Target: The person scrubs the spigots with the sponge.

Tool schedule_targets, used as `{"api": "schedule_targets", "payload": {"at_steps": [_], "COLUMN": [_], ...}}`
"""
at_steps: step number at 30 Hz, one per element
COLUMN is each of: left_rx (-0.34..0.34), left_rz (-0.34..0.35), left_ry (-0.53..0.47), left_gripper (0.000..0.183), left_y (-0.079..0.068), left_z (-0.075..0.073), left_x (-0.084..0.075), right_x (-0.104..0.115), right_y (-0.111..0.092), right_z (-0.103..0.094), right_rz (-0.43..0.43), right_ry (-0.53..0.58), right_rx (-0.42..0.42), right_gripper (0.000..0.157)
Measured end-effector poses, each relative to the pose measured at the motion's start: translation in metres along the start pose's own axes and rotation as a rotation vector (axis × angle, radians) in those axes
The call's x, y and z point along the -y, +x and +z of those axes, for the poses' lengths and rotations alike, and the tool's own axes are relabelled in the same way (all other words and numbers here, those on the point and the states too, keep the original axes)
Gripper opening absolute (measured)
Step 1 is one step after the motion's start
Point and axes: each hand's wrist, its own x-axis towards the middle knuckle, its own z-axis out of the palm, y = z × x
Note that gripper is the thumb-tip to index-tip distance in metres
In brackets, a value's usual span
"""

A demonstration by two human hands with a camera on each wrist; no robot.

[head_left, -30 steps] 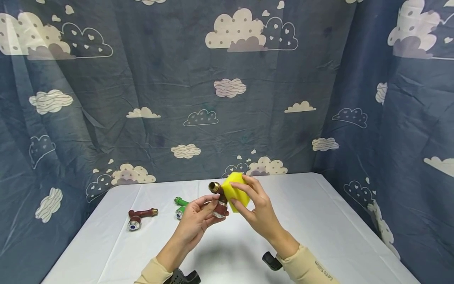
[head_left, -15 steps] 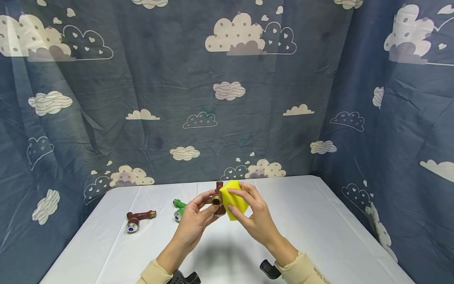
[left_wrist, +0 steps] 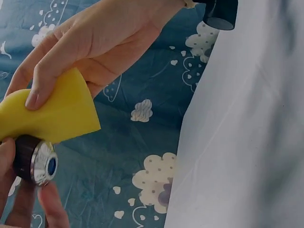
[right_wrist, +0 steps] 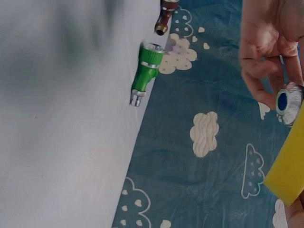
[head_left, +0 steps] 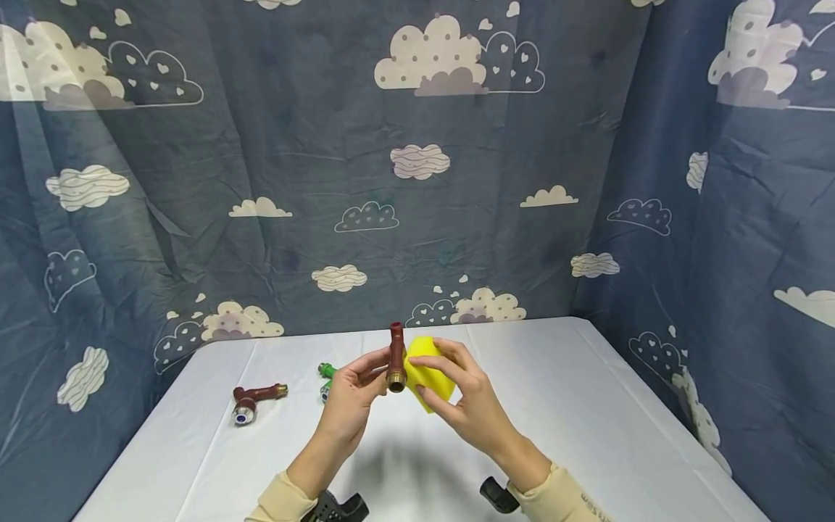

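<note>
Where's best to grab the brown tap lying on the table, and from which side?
Probably by its slim arm, from above, pinching across it: in the head view it points right along the table, straight and narrow, while the chrome-ended body at left looks rounder and bulkier.

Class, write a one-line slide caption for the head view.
Left hand holds a dark-red, brass-ended tubular fitting; right hand pinches a yellow foam block against it.
</note>
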Motion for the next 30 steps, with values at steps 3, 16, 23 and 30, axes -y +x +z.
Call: {"api": "schedule_targets", "payload": {"at_steps": [3, 16, 23, 30], "left_rx": [0.049, 0.189, 0.213, 0.211], "left_rz": [-0.019, -0.012, 0.001, 0.027], "left_ry": [-0.011, 0.050, 0.111, 0.139], "left_gripper": [0.038, 0.038, 0.036, 0.039], "left_y": [0.000, -0.003, -0.004, -0.006], "left_z": [-0.003, -0.017, -0.021, -0.021], "left_x": [-0.002, -0.010, -0.012, -0.013], "right_x": [0.000, -0.002, -0.004, -0.005], "right_y": [0.001, 0.002, 0.001, 0.000], "right_z": [-0.001, -0.006, -0.007, -0.007], "right_rz": [-0.031, -0.189, -0.239, -0.272], "right_ry": [-0.015, -0.159, -0.218, -0.264], "right_rx": [0.014, 0.041, 0.062, 0.064], "right_gripper": [0.045, 0.052, 0.052, 0.054]}}
